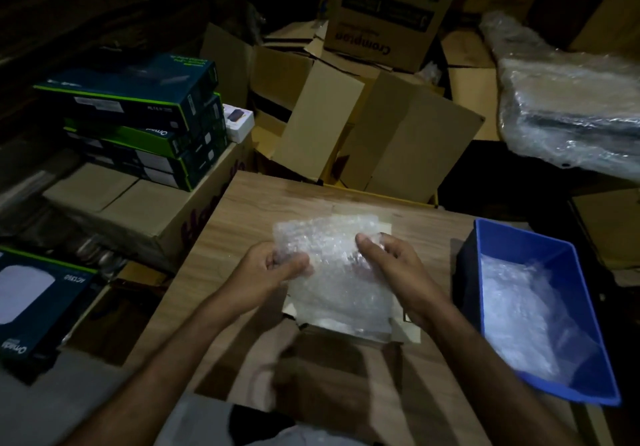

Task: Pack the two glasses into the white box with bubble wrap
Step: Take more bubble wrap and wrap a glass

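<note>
We hold a crumpled sheet of clear bubble wrap between both hands, directly above the open white cardboard box that sits on the light wooden tabletop. Our left hand grips the sheet's left edge, fingers curled round it and thumb on top. Our right hand pinches the right part of the sheet, thumb pressed over the plastic and fingers curled behind it. The wrap spans from one hand to the other and hangs down over the box, covering most of its opening; only the box's flaps and lower rim show around the sheet. Whether a glass lies inside the wrap or the box we cannot tell; the plastic is too cloudy and the light too dim.

Just right of the box stands a blue plastic bin with more bubble wrap inside. Beyond the box, past the table's far edge, open brown cartons lean together. Well left of the box sits a stack of dark green-edged product boxes.
</note>
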Demonstrator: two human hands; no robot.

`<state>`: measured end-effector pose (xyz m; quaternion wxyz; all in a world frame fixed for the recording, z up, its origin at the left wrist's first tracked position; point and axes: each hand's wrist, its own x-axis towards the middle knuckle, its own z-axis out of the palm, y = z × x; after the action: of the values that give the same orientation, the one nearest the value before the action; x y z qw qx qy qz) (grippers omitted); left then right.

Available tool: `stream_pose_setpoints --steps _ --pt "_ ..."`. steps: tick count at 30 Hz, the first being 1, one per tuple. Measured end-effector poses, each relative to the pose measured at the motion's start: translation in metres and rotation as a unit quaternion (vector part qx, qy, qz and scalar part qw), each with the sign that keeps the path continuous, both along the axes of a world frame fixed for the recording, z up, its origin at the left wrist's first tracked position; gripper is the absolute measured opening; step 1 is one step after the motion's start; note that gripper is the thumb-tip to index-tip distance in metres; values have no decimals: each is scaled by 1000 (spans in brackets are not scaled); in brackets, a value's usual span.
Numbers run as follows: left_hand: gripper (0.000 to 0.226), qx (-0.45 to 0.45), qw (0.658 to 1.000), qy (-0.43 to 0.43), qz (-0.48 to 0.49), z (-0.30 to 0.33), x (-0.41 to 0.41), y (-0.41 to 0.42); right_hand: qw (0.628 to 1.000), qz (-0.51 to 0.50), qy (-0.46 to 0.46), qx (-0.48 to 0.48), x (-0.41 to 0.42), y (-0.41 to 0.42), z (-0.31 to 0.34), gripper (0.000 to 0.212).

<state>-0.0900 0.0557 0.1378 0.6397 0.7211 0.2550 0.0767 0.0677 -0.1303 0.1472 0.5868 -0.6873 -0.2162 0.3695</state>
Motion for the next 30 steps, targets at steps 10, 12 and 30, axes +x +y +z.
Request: stream_pose_setpoints --steps 10,12,30 --pt "102 -146 987 -18 60 -23 4 7 992 -113 -38 44 -34 -2 -41 73" --pt "100 -147 988 -46 -2 -26 -5 14 992 -94 -69 54 -31 -3 -39 67" --pt "24 109 986 21 -128 -13 7 31 986 42 -137 -80 -7 -10 -23 33"
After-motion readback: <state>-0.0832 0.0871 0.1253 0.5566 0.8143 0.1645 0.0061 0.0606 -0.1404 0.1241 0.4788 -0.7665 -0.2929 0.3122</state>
